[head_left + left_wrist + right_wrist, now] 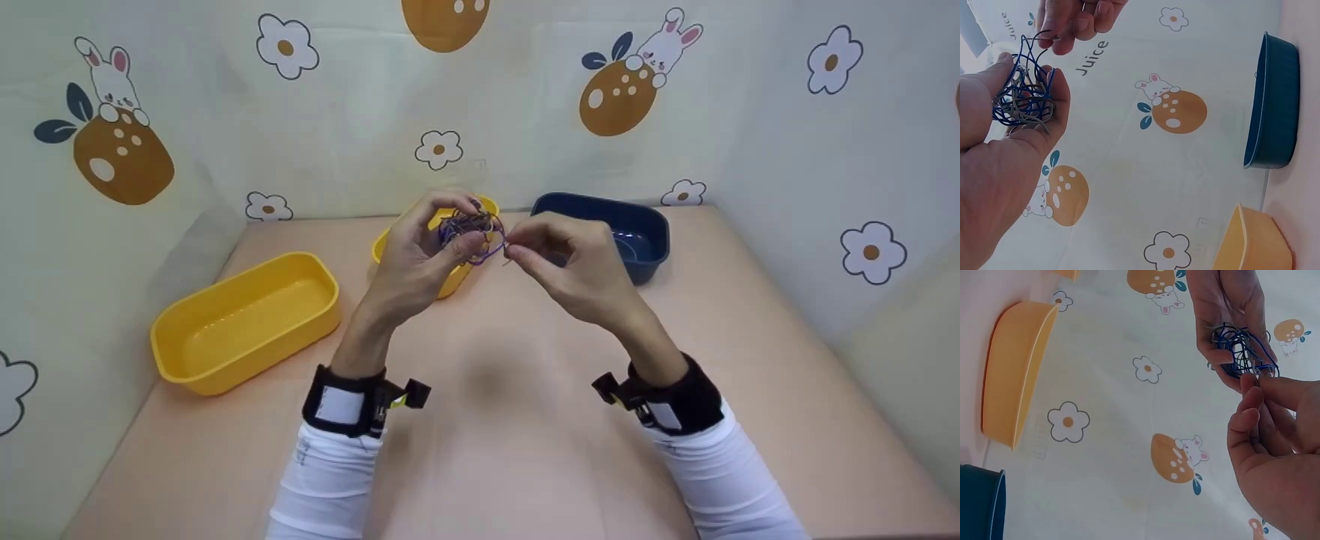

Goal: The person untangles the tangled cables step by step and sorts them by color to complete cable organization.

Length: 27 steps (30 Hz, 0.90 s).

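Observation:
A tangled bundle of thin blue and grey wires [469, 225] is held up above the table in my left hand [420, 262], whose fingers and thumb curl round it. In the left wrist view the wire bundle [1024, 101] shows as a loose ball with loops sticking out at the top. My right hand [581, 270] pinches a strand at the bundle's right side between thumb and forefinger. From the right wrist view, the right hand's fingertips [1253, 380] meet right at the edge of the wire bundle [1235, 351].
A yellow bin [247, 322] sits at the left of the table [510, 450]. Another yellow bin [459, 281] stands behind the left hand, partly hidden. The dark blue bin [645, 232] is at the back right, partly behind the right hand. Patterned cloth walls [510, 97] enclose the table.

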{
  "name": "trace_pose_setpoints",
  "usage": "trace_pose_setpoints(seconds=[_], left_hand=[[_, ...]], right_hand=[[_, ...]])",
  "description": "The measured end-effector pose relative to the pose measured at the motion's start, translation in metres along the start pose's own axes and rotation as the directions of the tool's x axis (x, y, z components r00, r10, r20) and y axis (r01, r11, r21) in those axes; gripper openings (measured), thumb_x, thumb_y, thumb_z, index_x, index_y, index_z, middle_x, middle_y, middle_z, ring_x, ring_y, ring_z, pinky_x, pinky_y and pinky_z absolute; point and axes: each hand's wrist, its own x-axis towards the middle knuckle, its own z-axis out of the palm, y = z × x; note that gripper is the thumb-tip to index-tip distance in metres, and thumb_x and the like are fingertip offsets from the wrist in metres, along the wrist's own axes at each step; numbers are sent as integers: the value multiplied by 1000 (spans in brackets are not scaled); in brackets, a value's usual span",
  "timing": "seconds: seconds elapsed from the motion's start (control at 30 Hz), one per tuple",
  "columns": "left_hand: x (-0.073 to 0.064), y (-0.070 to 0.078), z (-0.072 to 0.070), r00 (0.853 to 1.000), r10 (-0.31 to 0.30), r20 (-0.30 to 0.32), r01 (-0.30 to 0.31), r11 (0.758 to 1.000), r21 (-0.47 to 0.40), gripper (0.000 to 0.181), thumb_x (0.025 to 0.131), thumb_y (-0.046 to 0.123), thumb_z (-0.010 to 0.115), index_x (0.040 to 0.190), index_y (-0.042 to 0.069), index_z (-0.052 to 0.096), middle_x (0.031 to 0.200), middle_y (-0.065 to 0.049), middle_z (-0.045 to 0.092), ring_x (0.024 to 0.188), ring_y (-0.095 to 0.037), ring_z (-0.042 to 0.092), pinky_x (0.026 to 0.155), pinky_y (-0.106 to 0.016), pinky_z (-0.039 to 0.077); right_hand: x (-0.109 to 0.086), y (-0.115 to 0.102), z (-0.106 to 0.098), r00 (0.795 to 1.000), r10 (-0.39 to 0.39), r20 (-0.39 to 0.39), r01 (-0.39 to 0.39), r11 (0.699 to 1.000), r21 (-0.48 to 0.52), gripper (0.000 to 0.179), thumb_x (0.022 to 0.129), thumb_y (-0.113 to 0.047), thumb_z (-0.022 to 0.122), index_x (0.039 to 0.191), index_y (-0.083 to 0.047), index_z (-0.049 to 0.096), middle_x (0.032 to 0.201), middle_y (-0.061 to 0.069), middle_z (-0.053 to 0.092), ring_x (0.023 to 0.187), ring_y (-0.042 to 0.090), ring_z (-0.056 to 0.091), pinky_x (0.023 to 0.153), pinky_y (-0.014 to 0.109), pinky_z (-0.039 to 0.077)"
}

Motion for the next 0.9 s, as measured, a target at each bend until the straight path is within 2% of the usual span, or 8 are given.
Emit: trace_pose_setpoints(seconds=[0.2, 0.37, 0.47, 0.57, 0.63, 0.9], left_hand=[[1, 1, -1, 1000, 0, 2, 0, 1000, 13, 27, 110, -3, 67, 135, -1, 59, 144, -17, 59, 126, -30, 72, 105, -37, 68], [0, 3, -2, 1000, -10, 9, 9, 999, 43, 34, 112, -1, 64, 146, -4, 60, 145, -16, 60, 126, -30, 71, 102, -34, 69], [0, 4, -2, 1000, -9, 10, 9, 999, 45, 32, 113, 1, 62, 145, -5, 65, 142, -13, 60, 121, -31, 69, 98, -31, 68], [0, 5, -4, 1000, -17, 8, 17, 1000, 13, 27, 111, 1, 64, 137, -6, 67, 135, -14, 60, 110, -31, 68, 87, -31, 69], [0, 6, -7, 1000, -20, 11, 20, 1000, -11, 24, 110, 0, 65, 133, -6, 65, 133, -16, 61, 106, -29, 70, 84, -32, 69], [-5, 9, -18, 1000, -7, -17, 6, 999, -45, 20, 107, -5, 66, 127, -6, 67, 138, -12, 66, 108, -25, 73, 82, -29, 68]], right_hand=[[-1, -2, -3, 997, -82, 1, 81, 992, -92, 7, 106, -8, 79, 110, -3, 83, 100, 7, 82, 81, 10, 70, 71, 15, 58], [-3, -3, -7, 987, -158, 1, 156, 971, -180, 3, 104, -3, 79, 105, -5, 81, 95, 6, 80, 78, 11, 66, 71, 15, 53], [-4, -5, -11, 981, -195, 7, 192, 956, -222, 5, 104, -1, 78, 104, -5, 80, 94, 7, 79, 78, 12, 66, 72, 16, 52], [-4, -5, -16, 980, -201, -4, 194, 949, -247, 7, 104, 0, 77, 104, -6, 80, 96, 7, 80, 79, 13, 66, 73, 15, 52], [-5, -3, -21, 981, -194, -27, 180, 949, -258, 6, 104, 0, 77, 103, -6, 80, 96, 8, 80, 80, 13, 65, 74, 15, 52], [-5, 3, -42, 978, -164, -132, 129, 962, -239, 5, 104, -2, 76, 103, 0, 80, 95, 13, 82, 79, 9, 66, 76, 12, 54]])
